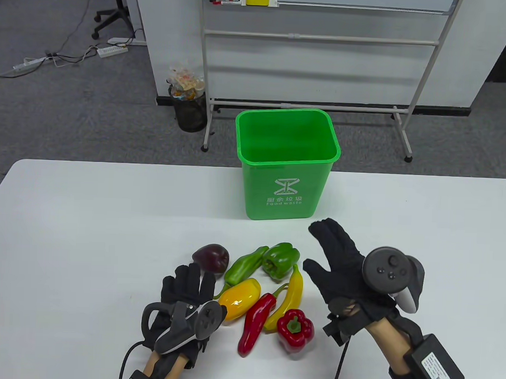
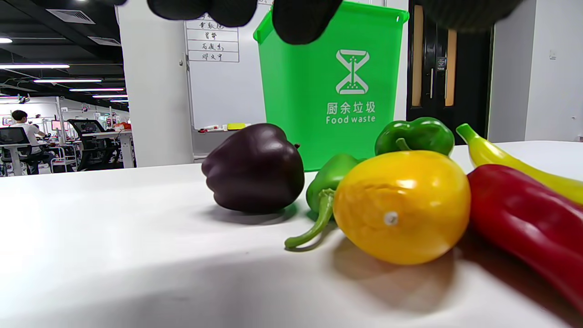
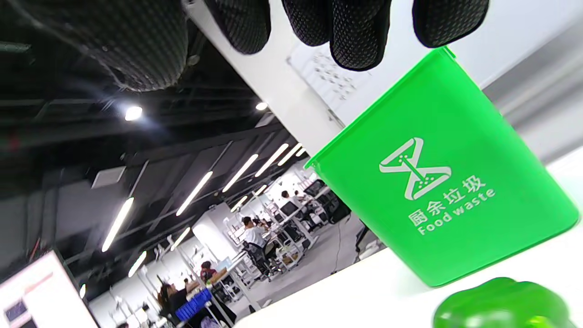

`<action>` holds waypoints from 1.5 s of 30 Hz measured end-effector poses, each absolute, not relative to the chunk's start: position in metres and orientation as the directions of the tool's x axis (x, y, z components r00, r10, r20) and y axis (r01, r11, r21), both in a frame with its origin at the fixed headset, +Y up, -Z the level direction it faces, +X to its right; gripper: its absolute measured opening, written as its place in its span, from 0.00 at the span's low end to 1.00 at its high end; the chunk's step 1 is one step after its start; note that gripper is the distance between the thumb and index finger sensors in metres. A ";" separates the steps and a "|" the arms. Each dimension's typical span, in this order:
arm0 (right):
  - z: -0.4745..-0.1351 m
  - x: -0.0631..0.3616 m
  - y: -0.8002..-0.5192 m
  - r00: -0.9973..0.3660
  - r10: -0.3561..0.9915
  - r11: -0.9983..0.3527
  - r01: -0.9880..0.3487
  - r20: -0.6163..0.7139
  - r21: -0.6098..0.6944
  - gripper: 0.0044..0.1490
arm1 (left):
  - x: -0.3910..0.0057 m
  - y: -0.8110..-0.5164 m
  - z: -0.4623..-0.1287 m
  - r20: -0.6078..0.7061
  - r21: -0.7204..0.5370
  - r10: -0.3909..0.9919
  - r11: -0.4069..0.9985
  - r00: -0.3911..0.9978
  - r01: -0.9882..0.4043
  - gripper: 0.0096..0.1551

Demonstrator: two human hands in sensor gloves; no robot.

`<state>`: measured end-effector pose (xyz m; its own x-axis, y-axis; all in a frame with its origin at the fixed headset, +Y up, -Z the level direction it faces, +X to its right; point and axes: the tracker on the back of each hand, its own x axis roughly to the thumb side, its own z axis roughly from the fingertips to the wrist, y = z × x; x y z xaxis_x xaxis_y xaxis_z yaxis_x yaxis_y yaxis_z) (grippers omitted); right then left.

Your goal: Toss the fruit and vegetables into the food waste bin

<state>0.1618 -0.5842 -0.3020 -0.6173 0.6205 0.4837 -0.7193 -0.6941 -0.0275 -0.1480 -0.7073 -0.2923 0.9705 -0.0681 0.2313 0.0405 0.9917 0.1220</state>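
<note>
A green food waste bin stands at the table's far middle, open and empty as far as I see. In front of it lies a cluster: a dark purple pepper, a long green pepper, a green bell pepper, a yellow fruit, a banana, a red chili and a red bell pepper. My left hand lies flat and empty just left of the yellow fruit. My right hand is open and empty, right of the green bell pepper. The bin shows in both wrist views.
A whiteboard stand and a black mesh wastebasket stand on the floor behind the white table. The table's left and right parts are bare.
</note>
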 end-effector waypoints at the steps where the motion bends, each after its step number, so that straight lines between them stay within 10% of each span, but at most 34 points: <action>1: -0.297 0.160 -0.590 -0.628 0.593 -0.715 -0.698 0.503 -0.029 0.50 | -0.148 -0.708 -0.292 0.230 0.120 -0.069 0.992 0.971 0.042 0.49; 13: -0.256 0.126 -0.703 -0.807 0.218 -0.960 -0.280 0.549 -0.030 0.55 | -0.147 -0.713 -0.294 0.231 0.099 -0.078 0.993 0.970 0.057 0.49; 28: -0.261 0.115 -0.743 -0.873 0.082 -0.995 -0.103 0.482 -0.016 0.58 | -0.144 -0.714 -0.293 0.239 0.096 -0.082 0.993 0.968 0.061 0.49; 37: -0.264 0.134 -0.734 -0.820 0.354 -0.935 -0.308 0.449 0.174 0.56 | -0.145 -0.715 -0.293 0.239 0.095 -0.079 0.994 0.968 0.057 0.49; 45: -0.276 0.161 -0.742 -0.525 0.840 -0.507 -0.670 0.137 0.542 0.54 | -0.143 -0.715 -0.294 0.244 0.088 -0.077 0.995 0.967 0.057 0.49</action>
